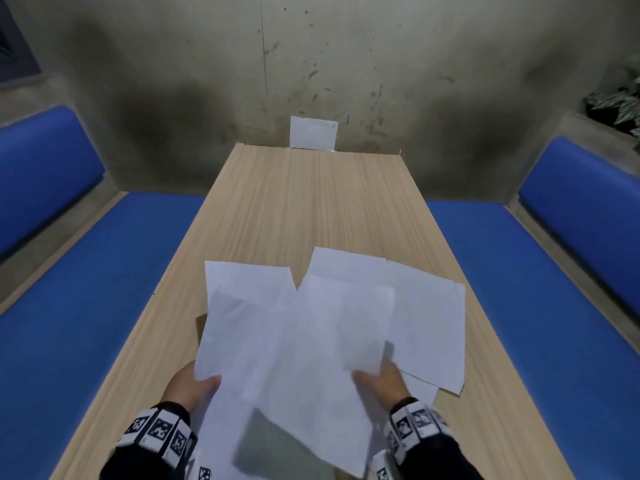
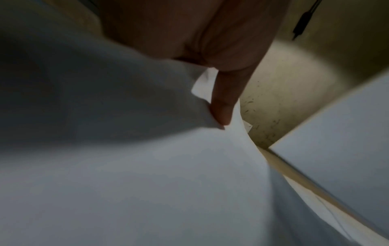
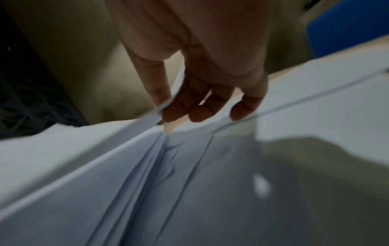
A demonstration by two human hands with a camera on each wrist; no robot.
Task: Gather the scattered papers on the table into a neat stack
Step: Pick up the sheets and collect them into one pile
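Observation:
Several white papers (image 1: 301,327) lie overlapping in a loose fan at the near end of the wooden table (image 1: 311,202). My left hand (image 1: 202,382) holds the left sheets at their lower edge, thumb on top and fingers hidden beneath. The left wrist view shows that thumb (image 2: 223,106) pressing into a lifted sheet (image 2: 147,174). My right hand (image 1: 375,375) pinches a sheet near the middle right. Seen from the right wrist, the thumb (image 3: 157,86) is above the paper edge (image 3: 168,103) and the fingers (image 3: 200,106) are below. More sheets (image 1: 429,323) lie flat on the right.
Blue padded benches (image 1: 86,306) (image 1: 540,289) run along both sides of the table. A stained wall closes the far end, with a white card (image 1: 312,132) leaning against it. A plant (image 1: 616,98) sits at the upper right.

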